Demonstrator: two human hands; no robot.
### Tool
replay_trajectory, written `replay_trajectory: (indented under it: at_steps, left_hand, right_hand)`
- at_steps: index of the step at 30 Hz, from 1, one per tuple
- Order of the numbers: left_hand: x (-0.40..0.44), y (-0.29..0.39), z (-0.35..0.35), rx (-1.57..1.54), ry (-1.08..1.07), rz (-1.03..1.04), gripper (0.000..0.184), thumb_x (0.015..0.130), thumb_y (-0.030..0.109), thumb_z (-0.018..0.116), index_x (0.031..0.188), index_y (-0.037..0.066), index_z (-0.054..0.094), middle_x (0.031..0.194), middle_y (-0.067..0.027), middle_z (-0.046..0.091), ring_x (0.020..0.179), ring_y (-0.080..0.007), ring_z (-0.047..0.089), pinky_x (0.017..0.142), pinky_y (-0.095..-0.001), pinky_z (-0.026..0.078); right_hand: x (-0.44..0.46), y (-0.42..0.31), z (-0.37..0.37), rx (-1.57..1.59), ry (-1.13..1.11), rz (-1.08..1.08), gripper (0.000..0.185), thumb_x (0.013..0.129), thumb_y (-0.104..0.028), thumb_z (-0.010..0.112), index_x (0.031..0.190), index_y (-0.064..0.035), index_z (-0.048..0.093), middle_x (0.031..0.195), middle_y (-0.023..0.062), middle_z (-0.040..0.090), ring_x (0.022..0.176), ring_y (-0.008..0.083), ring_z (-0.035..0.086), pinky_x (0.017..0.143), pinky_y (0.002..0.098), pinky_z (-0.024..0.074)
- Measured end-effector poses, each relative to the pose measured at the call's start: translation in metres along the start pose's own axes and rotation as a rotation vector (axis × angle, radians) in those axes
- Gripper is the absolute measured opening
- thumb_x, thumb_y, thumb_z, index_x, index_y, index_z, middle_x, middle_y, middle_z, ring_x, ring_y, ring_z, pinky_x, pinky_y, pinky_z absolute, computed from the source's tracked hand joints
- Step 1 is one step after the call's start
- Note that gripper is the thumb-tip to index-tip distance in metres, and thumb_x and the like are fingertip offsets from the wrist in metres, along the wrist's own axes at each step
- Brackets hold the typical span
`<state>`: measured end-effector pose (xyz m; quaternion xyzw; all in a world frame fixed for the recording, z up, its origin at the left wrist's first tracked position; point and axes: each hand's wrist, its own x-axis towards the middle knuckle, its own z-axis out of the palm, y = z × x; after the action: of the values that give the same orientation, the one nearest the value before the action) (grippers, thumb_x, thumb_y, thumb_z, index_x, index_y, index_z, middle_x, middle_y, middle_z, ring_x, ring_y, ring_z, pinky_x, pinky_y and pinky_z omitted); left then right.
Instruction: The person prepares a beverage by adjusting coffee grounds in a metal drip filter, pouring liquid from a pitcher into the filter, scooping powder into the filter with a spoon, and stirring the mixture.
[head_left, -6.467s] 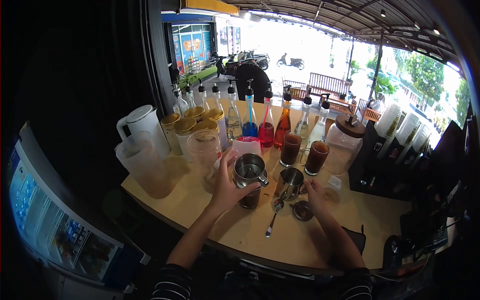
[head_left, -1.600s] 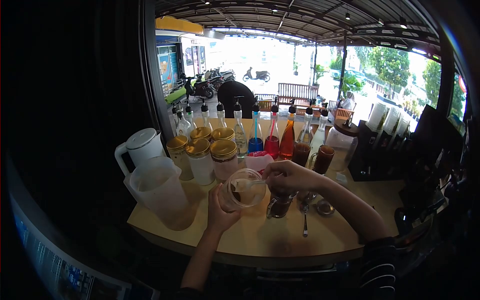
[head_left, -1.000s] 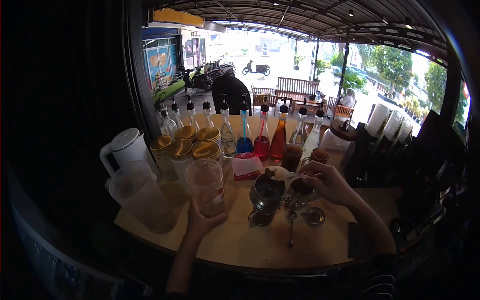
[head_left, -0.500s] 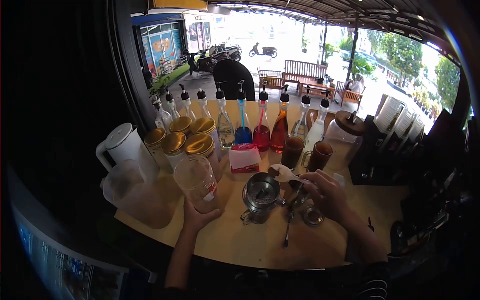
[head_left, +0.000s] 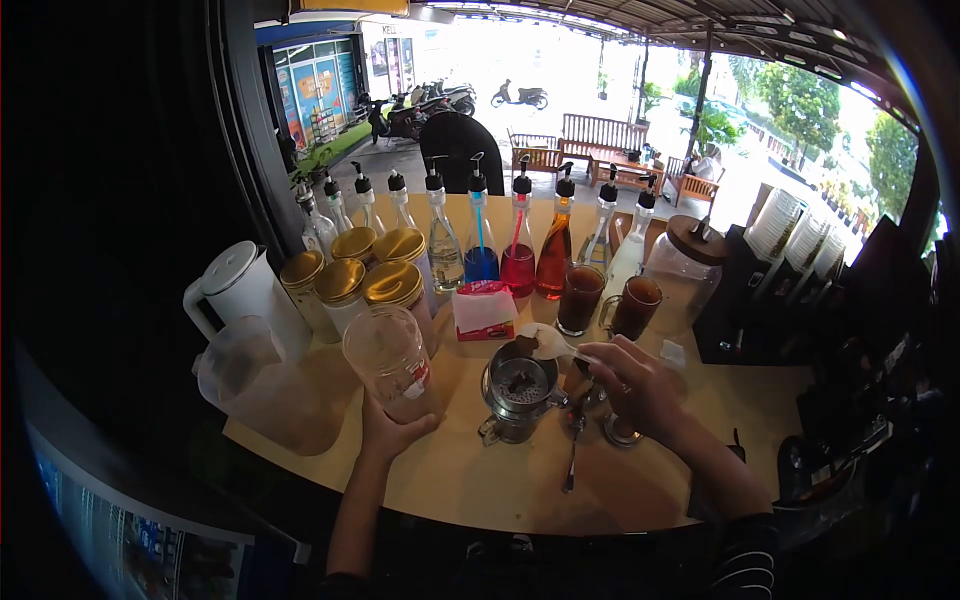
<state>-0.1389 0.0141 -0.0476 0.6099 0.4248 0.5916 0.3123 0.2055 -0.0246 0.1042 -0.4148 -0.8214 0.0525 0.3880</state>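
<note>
My left hand point(head_left: 393, 428) is wrapped round a clear jar point(head_left: 385, 350) with a red and white label, tilted slightly above the table. Between the fingers of my right hand point(head_left: 640, 388) is a white scoop point(head_left: 549, 343) carrying brown powder. Its bowl tips over the rim of a metal coffee filter point(head_left: 520, 385), where dark powder lies in the bottom. The filter sits on a glass mug point(head_left: 497, 430), mostly hidden beneath it. A metal spoon point(head_left: 572, 462) lies just right of the mug. Partly under my right hand is a small round metal piece point(head_left: 622, 432).
Two glasses of brown drink point(head_left: 580, 300) stand behind my right hand. A red and white packet point(head_left: 485, 312), gold-lidded jars point(head_left: 393, 284) and a row of pump bottles point(head_left: 517, 262) line the back. At left are a white pitcher point(head_left: 255, 295) and a translucent jug point(head_left: 250, 375).
The scoop has shifted left and tipped over the filter, with more brown powder now inside. My right hand moved left with it. My left hand still holds the jar in nearly the same place.
</note>
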Motion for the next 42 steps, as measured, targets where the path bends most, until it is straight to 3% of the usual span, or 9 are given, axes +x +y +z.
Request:
replay_trajectory:
  at_steps: [15, 33, 42]
  left_hand:
    - [-0.002, 0.001, 0.0, -0.007, -0.003, -0.034, 0.095, 0.054, 0.022, 0.088, 0.129, 0.0, 0.035, 0.12, -0.0138, 0.053, 0.11, -0.0228, 0.055, 0.092, -0.036, 0.047]
    - [-0.003, 0.002, 0.001, -0.037, -0.008, 0.011, 0.095, 0.055, 0.021, 0.087, 0.131, 0.0, 0.033, 0.122, -0.0144, 0.051, 0.112, -0.0236, 0.054, 0.094, -0.0365, 0.046]
    - [-0.003, 0.006, 0.001, -0.028, -0.003, 0.008, 0.096, 0.055, 0.021, 0.087, 0.131, 0.0, 0.033, 0.123, -0.0146, 0.051, 0.113, -0.0237, 0.053, 0.094, -0.0369, 0.046]
  right_hand:
    - [-0.015, -0.002, -0.005, 0.034, 0.022, 0.071, 0.028, 0.089, -0.009, 0.057, 0.116, -0.0108, 0.059, 0.087, 0.0107, 0.058, 0.074, 0.0295, 0.061, 0.064, 0.0377, 0.0484]
    - [-0.039, -0.007, 0.011, 0.022, 0.038, 0.015, 0.033, 0.088, -0.005, 0.058, 0.121, -0.0116, 0.057, 0.085, 0.009, 0.055, 0.068, 0.0252, 0.058, 0.058, 0.034, 0.047]
    - [-0.027, -0.001, 0.005, 0.045, 0.076, 0.065, 0.032, 0.09, -0.008, 0.055, 0.121, -0.0114, 0.057, 0.084, 0.0094, 0.055, 0.071, 0.0274, 0.06, 0.062, 0.0367, 0.0478]
